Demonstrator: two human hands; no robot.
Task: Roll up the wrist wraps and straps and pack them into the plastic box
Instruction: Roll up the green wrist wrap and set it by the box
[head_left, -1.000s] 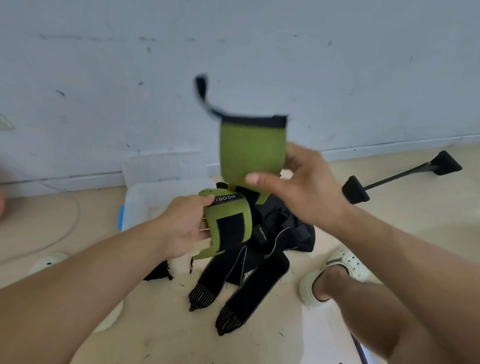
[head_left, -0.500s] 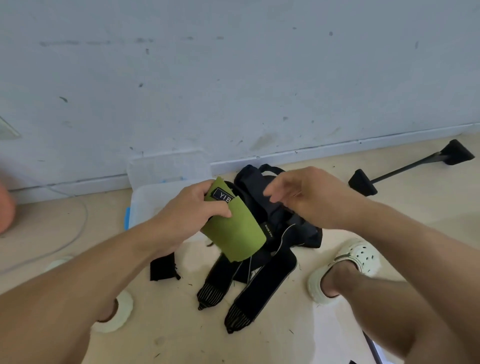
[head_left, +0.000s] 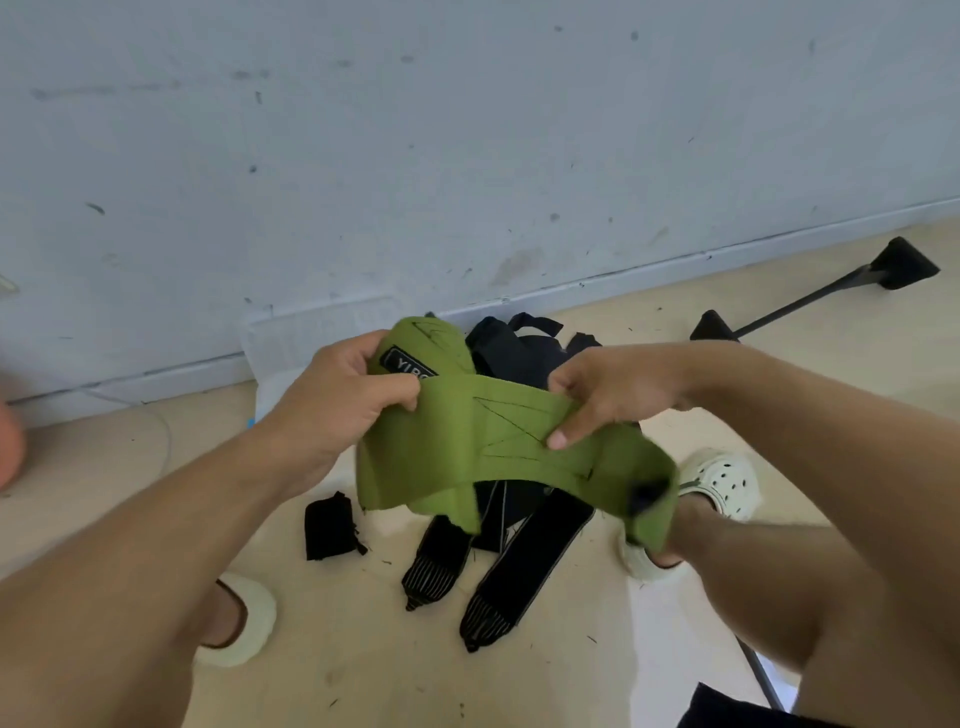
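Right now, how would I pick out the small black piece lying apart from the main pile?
Start at the pale wooden floor, below the person's left hand. Left of the heap of long black straps lies a small folded black fabric piece. It alone is short, squarish and detached.

The wrist wrap (head_left: 498, 447) is olive green with black stitching and a black label, the straps (head_left: 524, 566) black with white-striped ends.

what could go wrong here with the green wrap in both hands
1. The green wrap is held loose, with its free end drooping at the right; wound slack, the roll may come out too bulky.
2. The left hand has only a fingertip grip beside the label, so the started roll could slip onto the black straps below.
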